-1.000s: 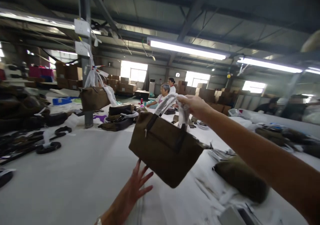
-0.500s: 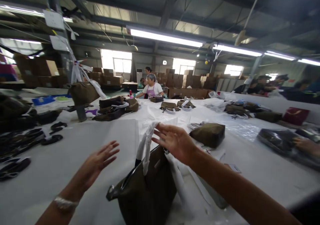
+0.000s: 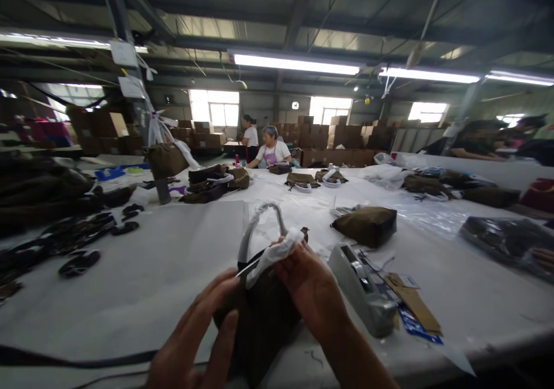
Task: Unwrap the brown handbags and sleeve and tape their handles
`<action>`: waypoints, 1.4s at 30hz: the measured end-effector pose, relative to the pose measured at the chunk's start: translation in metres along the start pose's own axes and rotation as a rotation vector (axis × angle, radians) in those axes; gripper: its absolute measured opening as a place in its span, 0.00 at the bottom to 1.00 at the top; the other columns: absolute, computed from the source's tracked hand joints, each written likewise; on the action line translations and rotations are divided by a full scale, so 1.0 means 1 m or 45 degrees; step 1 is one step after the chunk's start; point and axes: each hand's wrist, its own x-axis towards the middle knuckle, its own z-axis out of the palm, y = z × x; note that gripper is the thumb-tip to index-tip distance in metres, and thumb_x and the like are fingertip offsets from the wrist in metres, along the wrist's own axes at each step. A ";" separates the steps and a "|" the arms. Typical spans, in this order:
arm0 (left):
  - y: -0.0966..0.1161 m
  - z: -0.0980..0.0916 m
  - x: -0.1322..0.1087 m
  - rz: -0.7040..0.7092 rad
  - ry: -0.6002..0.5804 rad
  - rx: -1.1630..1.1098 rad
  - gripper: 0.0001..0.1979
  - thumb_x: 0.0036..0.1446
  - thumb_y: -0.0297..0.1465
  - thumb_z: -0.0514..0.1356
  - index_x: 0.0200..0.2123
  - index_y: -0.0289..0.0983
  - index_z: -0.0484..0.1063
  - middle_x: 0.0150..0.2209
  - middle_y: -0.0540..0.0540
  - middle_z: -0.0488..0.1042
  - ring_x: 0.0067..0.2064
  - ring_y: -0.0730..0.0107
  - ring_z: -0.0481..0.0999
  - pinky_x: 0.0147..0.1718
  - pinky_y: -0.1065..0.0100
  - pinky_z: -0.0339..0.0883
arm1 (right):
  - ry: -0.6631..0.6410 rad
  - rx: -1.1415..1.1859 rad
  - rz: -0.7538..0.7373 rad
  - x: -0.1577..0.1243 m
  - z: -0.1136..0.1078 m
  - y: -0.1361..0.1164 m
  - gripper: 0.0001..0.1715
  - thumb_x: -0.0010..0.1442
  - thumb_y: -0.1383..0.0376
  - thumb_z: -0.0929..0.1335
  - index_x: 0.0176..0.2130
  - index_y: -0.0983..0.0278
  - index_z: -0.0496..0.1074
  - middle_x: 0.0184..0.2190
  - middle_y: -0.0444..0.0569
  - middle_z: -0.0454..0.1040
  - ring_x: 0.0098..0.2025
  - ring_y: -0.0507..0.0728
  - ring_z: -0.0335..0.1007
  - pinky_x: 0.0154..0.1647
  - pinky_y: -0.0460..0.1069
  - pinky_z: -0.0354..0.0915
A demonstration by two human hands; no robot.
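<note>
A dark brown-green handbag (image 3: 268,320) stands on the white table in front of me. Its two handles are wrapped in white covering; the far handle (image 3: 262,207) arches up by itself. Fingers of my right hand (image 3: 309,282) are closed around the near wrapped handle (image 3: 273,256), bending it to the right. At the bag's left upper edge is my left hand (image 3: 194,331), with thumb and fingers apart and nothing seen between them. Whether its fingertips touch the bag I cannot tell. A grey tape dispenser (image 3: 363,291) sits just right of the bag.
Cardboard pieces (image 3: 415,305) lie beyond the dispenser. Another brown bag (image 3: 367,226) rests behind it. Dark straps (image 3: 80,264) are spread at left near a post (image 3: 162,190). A plastic-wrapped bag (image 3: 497,245) is at right by another person's hand. A co-worker (image 3: 272,149) works across the table.
My right hand has come down and taken hold of the near handle. My left hand has moved right and nearer to the bag's edge. The tape dispenser shows more fully now.
</note>
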 end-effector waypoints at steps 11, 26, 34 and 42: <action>0.056 0.076 0.021 0.120 -0.529 0.889 0.34 0.54 0.16 0.56 0.65 0.34 0.64 0.52 0.36 0.77 0.52 0.53 0.77 0.50 0.57 0.72 | -0.240 -0.947 -0.051 -0.069 -0.059 -0.060 0.14 0.65 0.53 0.70 0.43 0.58 0.80 0.39 0.51 0.79 0.41 0.60 0.75 0.45 0.53 0.69; 0.033 0.087 0.024 0.236 -0.819 0.741 0.09 0.61 0.20 0.57 0.35 0.36 0.77 0.34 0.39 0.81 0.38 0.53 0.81 0.39 0.60 0.71 | -0.502 -1.720 -0.257 0.031 -0.042 -0.104 0.23 0.71 0.50 0.61 0.33 0.63 0.72 0.18 0.41 0.69 0.21 0.50 0.64 0.25 0.45 0.61; 0.010 0.083 0.031 0.620 -0.784 0.589 0.14 0.62 0.18 0.58 0.44 0.39 0.77 0.37 0.46 0.82 0.39 0.58 0.82 0.41 0.62 0.71 | -1.174 -1.955 0.334 0.029 -0.013 -0.106 0.13 0.68 0.65 0.65 0.46 0.59 0.80 0.41 0.47 0.81 0.42 0.56 0.77 0.46 0.48 0.69; -0.007 0.112 0.001 1.142 -0.706 0.113 0.15 0.67 0.29 0.58 0.26 0.38 0.67 0.23 0.54 0.75 0.24 0.73 0.72 0.30 0.66 0.62 | -1.187 -2.574 0.567 0.056 -0.038 -0.055 0.21 0.59 0.77 0.63 0.50 0.72 0.75 0.46 0.61 0.79 0.47 0.62 0.76 0.47 0.51 0.70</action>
